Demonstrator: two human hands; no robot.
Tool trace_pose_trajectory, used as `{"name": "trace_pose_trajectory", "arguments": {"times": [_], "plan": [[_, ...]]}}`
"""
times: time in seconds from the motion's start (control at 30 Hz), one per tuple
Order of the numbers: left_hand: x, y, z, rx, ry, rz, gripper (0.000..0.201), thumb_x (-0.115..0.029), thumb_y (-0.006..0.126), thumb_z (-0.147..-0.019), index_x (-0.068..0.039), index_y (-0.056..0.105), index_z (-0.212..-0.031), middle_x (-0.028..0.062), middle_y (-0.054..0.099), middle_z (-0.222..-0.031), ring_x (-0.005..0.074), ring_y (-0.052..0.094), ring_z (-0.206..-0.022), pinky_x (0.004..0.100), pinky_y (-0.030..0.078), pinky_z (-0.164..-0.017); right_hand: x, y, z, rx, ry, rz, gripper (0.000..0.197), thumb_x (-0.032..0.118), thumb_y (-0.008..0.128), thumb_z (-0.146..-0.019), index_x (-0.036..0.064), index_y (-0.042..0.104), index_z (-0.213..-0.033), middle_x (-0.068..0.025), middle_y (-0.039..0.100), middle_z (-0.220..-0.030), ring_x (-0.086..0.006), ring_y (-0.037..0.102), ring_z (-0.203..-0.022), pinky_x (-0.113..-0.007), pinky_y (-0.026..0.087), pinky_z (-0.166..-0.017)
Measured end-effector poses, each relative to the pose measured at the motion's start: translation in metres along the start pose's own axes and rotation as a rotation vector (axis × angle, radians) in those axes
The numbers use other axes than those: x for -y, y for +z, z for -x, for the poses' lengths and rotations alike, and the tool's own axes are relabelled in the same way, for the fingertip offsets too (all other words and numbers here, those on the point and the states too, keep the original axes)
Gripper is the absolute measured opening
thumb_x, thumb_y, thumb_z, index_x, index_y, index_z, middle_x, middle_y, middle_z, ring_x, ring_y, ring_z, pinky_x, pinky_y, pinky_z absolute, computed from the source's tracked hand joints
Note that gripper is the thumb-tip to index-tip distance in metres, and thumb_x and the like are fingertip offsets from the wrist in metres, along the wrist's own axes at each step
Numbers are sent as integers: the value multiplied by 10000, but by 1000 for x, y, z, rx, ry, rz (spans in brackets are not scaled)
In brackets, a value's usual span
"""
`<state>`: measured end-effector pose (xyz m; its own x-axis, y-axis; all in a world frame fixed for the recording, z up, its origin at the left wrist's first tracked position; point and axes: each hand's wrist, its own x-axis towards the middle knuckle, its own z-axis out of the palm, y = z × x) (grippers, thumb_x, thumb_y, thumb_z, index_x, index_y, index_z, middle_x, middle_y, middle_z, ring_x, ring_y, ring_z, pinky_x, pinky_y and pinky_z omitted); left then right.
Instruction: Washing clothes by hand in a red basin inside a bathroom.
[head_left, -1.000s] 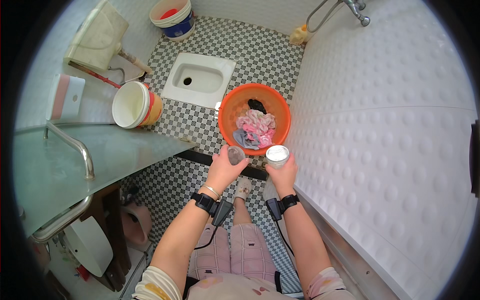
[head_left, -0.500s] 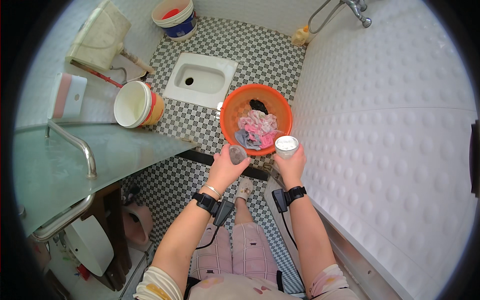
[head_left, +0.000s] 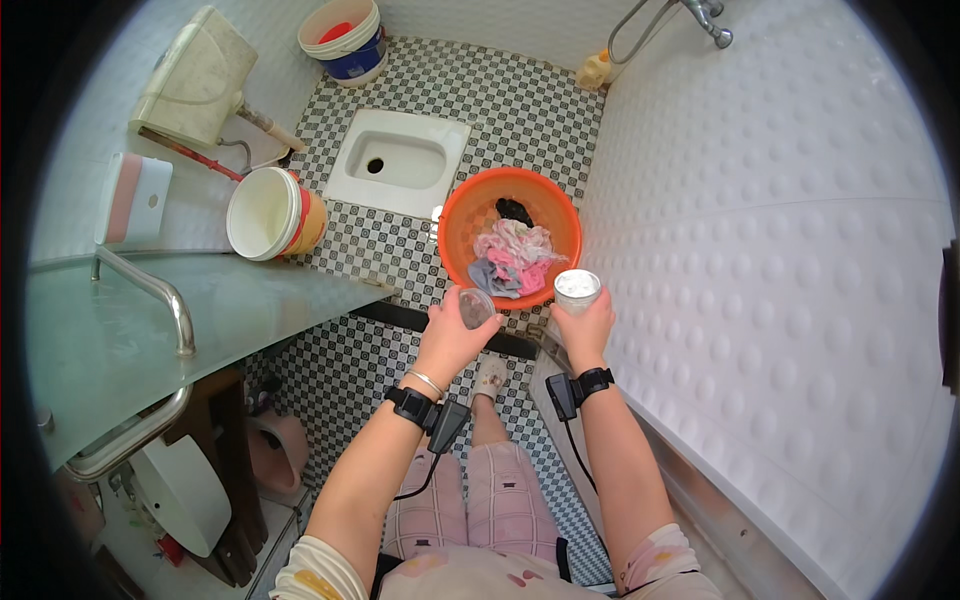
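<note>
My right hand (head_left: 583, 328) is closed round a clear tub of white powder (head_left: 577, 287), upright with its open top facing up. In my left hand (head_left: 455, 332) is a clear round lid (head_left: 477, 308), gripped by its edge between thumb and fingers. Both hands are just on the near side of an orange basin (head_left: 452, 240). Inside the basin lie pink and white clothes (head_left: 517, 250), a grey cloth (head_left: 493, 279) and a black cloth (head_left: 514, 211).
A squat toilet (head_left: 345, 180) is set in the tiled floor beyond the basin. A white and yellow bucket (head_left: 313, 215) stands left, by a glass partition (head_left: 230, 310). Far left is a blue and white bucket (head_left: 360, 62). A bumpy white wall (head_left: 750, 270) rises on the right.
My right hand and the tub have shifted very slightly, with the tub's top tipped a little differently. The left hand with the lid stays almost still.
</note>
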<state>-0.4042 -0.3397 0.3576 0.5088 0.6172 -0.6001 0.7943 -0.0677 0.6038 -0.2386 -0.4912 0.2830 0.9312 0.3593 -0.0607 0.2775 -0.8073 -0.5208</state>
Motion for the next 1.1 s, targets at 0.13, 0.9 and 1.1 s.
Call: {"name": "trace_pose_trajectory", "arguments": {"times": [0.13, 0.9, 1.1], "plan": [[8, 2, 2, -16, 18, 22, 904, -507, 702, -750, -8, 317, -1397, 340, 468, -1212, 444, 537, -1097, 425, 455, -939, -12, 1, 16, 57, 117, -77, 796, 264, 822, -576, -19, 451, -1221, -213, 584, -1125, -421, 516, -1061, -476, 409, -935], [27, 3, 21, 2, -31, 2, 894, -495, 703, -758, -25, 309, -1409, 328, 469, -1206, 443, 529, -1090, 432, 443, -947, -18, -4, 61, 61, 33, -53, 848, 242, 808, -590, -26, 400, -1284, -235, 548, -1186, -425, 481, -1118, -481, 399, -966], [35, 4, 19, -37, 34, -27, 928, -523, 700, -747, 5, 298, -1397, 325, 479, -1149, 450, 572, -992, 426, 491, -859, -14, -8, 55, 139, 220, -37, 856, 261, 810, -597, -30, 402, -1291, -242, 537, -1204, -419, 469, -1134, -477, 393, -977]]}}
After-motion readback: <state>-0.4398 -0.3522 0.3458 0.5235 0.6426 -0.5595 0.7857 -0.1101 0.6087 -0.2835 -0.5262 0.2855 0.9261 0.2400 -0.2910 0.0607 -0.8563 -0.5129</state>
